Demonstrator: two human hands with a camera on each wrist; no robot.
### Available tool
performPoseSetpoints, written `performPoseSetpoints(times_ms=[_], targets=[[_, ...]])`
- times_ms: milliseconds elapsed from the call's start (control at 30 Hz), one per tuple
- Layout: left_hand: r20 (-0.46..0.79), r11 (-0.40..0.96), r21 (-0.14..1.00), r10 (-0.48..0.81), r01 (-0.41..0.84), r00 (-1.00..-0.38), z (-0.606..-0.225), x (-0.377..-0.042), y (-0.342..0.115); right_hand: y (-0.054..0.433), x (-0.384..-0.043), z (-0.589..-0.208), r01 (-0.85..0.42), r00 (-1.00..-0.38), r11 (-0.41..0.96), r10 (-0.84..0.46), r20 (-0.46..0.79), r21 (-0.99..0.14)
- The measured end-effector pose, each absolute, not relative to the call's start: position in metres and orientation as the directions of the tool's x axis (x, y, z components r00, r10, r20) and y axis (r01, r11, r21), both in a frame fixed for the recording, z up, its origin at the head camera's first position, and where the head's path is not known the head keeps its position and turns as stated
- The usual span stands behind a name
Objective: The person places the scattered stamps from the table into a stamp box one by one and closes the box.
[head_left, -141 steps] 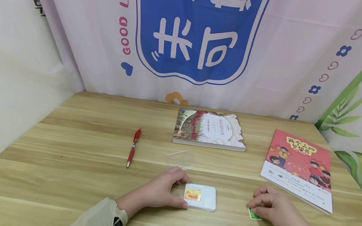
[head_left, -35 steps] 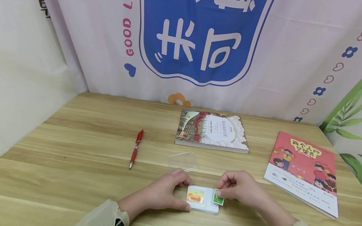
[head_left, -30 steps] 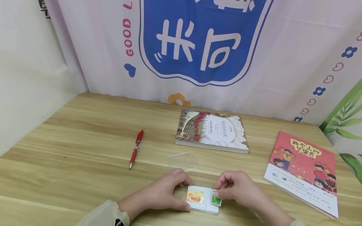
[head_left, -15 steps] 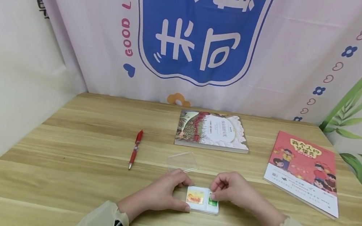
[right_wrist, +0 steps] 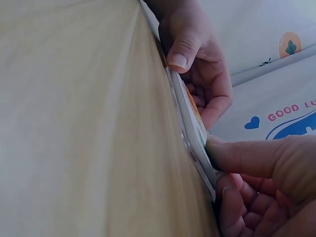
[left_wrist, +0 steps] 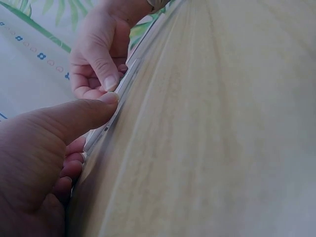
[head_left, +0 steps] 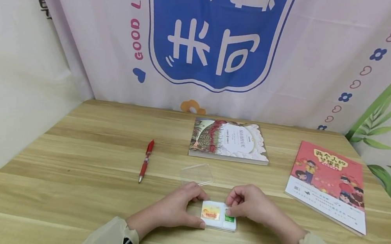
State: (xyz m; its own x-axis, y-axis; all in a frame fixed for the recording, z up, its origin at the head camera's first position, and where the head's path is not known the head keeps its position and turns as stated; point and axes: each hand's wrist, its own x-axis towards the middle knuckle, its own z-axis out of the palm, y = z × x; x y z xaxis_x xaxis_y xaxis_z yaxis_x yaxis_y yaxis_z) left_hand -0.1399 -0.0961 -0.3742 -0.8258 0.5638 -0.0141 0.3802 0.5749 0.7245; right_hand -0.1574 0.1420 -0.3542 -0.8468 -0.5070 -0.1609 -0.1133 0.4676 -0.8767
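Note:
A small flat white stack (head_left: 211,223) with rounded corners lies on the table, a yellow-orange picture card (head_left: 210,213) on its left part. A small green picture card (head_left: 229,219) lies on its right part, partly hidden by a thumb. My left hand (head_left: 176,206) grips the stack's left end, thumb at the near edge and fingers at the far edge. My right hand (head_left: 251,204) has its thumb on the green card and its fingers curled at the stack's right end. In the right wrist view, a clear rim (right_wrist: 185,136) shows under the white stack (right_wrist: 183,111).
A clear plastic cover (head_left: 196,174) lies just behind my left hand. A red pen (head_left: 146,160) is at left, an illustrated book (head_left: 229,141) at the back, and a red-and-white book (head_left: 328,186) at right. A printed curtain (head_left: 299,69) hangs behind the wooden table (head_left: 81,174).
My right hand has brought the green card leftward from the bare table onto the right part of the white stack, where it now lies flat. My left hand has kept its hold.

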Motion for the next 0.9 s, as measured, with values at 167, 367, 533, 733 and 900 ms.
performPoseSetpoints(times_ms=[167,367,533,733,900], targets=[[-0.008,0.577,0.719,0.565,0.388,-0.825,-0.374,-0.140,-0.096,0.140,-0.157,-0.354,-0.126,-0.855,0.490,-0.495,-0.155,-0.863],[-0.012,0.580,0.717,0.565,0.387,-0.825,-0.374,-0.140,-0.096,0.136,-0.156,-0.354,-0.164,-0.867,0.529,-0.480,-0.134,-0.832],[-0.014,0.574,0.723,0.567,0.383,-0.823,-0.374,-0.140,-0.097,0.134,-0.155,-0.353,-0.169,-0.873,0.541,-0.470,-0.129,-0.824],[-0.010,0.581,0.715,0.565,0.390,-0.825,-0.375,-0.140,-0.097,0.133,-0.154,-0.349,-0.146,-0.892,0.560,-0.431,-0.136,-0.816],[0.003,0.572,0.726,0.553,0.382,-0.833,-0.376,-0.140,-0.095,0.134,-0.156,-0.341,-0.133,-0.924,0.562,-0.368,-0.103,-0.816]])
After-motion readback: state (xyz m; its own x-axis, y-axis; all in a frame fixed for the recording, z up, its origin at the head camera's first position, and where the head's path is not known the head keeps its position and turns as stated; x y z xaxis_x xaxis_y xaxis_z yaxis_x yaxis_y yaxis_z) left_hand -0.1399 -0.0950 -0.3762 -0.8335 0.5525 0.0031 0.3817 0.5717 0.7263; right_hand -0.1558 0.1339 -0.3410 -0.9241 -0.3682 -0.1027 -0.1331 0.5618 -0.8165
